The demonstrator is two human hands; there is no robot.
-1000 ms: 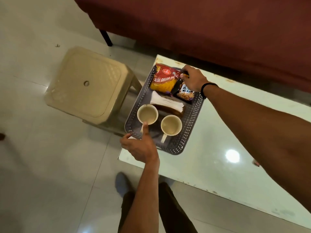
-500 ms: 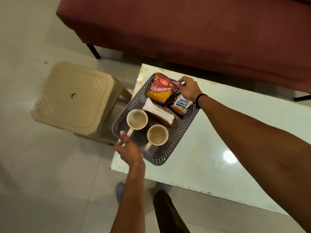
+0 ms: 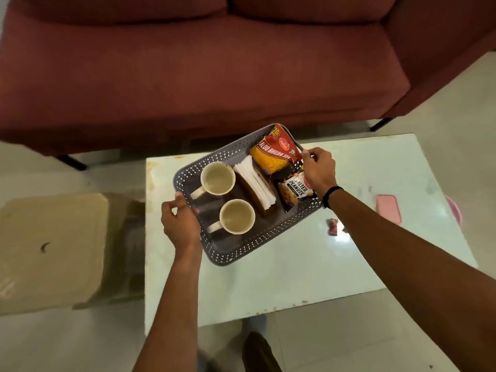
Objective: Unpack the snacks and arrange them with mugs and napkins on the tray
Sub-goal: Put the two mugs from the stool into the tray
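Maroon sofa [image 3: 188, 76] across the back, pale glossy surface [image 3: 295, 264] in front of it, and on that surface sits the grey perforated tray [image 3: 233, 253], turned at an angle with its near corner toward the person. Left hand [image 3: 179, 224] is on the near-left rim, thumb and fingers curled over the edge and gripping it; right hand [image 3: 319, 170] is at the far-right rim, fingers bent in a pinch right where the tray edge meets the corner of the red snack packet [image 3: 276, 154], and whether it has the rim or the packet I cannot tell. Everything looks loaded, so this reads as squaring up or lifting the tray. To do it well: keep both grips level and opposite each other, move slowly, because the mugs stand loose and could slide. Inside the tray now: two cream mugs [image 3: 217, 178] side by side at the left end, both upright, handles pointing toward the left hand, nothing visible in them; a fanned stack of white napkins [image 3: 255, 183] in the middle, leaning on something brown; then the red packet at the far corner and the salted peanuts packet [image 3: 295, 190] just beside it, both still sealed as far as I can see. Beige stool [image 3: 53, 251] stands off to the left on the floor
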